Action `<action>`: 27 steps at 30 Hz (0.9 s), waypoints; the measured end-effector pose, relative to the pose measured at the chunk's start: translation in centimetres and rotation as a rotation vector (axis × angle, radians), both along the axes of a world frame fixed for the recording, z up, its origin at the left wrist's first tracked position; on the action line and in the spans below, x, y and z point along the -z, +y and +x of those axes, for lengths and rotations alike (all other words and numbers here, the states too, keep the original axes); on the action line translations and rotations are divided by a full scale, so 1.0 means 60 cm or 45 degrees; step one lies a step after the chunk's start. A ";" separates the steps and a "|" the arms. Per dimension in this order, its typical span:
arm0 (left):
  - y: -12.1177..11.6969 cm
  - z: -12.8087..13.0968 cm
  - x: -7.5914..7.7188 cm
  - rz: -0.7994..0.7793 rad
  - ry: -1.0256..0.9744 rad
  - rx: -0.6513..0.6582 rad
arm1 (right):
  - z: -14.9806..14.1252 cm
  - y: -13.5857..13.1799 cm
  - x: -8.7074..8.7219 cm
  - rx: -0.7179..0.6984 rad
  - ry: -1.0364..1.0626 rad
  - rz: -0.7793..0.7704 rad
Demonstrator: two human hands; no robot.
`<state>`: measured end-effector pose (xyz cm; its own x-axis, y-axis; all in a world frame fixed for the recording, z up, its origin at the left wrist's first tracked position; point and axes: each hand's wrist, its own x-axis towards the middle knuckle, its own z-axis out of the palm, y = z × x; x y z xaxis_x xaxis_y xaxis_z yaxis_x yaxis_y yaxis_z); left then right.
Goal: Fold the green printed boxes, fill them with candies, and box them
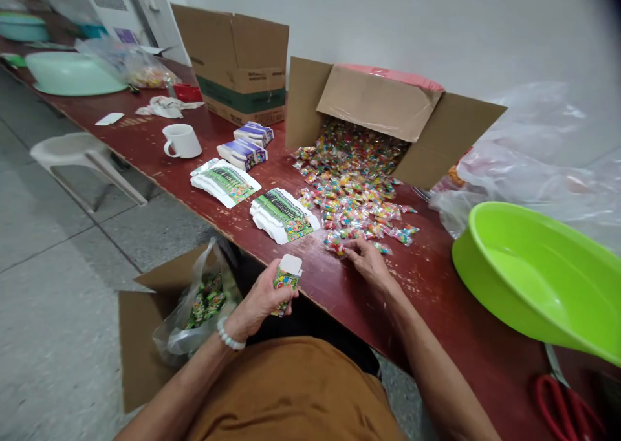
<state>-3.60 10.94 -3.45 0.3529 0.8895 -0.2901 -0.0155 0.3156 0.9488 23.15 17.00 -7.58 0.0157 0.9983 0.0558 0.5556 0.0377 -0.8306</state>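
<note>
My left hand is closed around a small green printed candy box, its white top flap standing up, just off the table's front edge. At the near end of a heap of clear candy packets, my right hand has its fingertips pressed on a packet of colourful candies. The heap spills from a cardboard carton lying on its side. Left of the heap lie a fanned stack of flat green boxes and a second flat stack.
A white mug, purple-white boxes and an upright carton stand farther left. A green basin and red-handled scissors are at right. Below the edge, an open carton holds a plastic bag of filled boxes. A stool stands beyond.
</note>
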 end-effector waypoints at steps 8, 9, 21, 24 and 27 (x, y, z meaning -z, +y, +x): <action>0.004 0.007 0.003 0.091 0.098 0.120 | -0.056 -0.048 -0.077 -0.348 0.210 -0.024; 0.003 0.007 0.001 0.134 0.140 0.143 | -0.065 -0.053 -0.085 -0.407 0.099 0.062; -0.006 0.007 -0.009 -0.129 -0.271 0.007 | -0.131 -0.057 -0.113 -0.406 0.450 0.120; -0.007 0.001 -0.006 -0.294 -0.437 -0.064 | -0.137 -0.064 -0.100 -0.371 0.778 -0.189; -0.009 0.002 -0.009 -0.239 -0.472 -0.105 | -0.156 -0.076 -0.085 -0.496 1.093 -0.446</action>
<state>-3.46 10.41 -2.94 0.3935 0.8630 -0.3168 -0.3776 0.4659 0.8002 13.82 12.47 -2.47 -0.4185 0.9004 -0.1191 -0.2352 -0.2341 -0.9433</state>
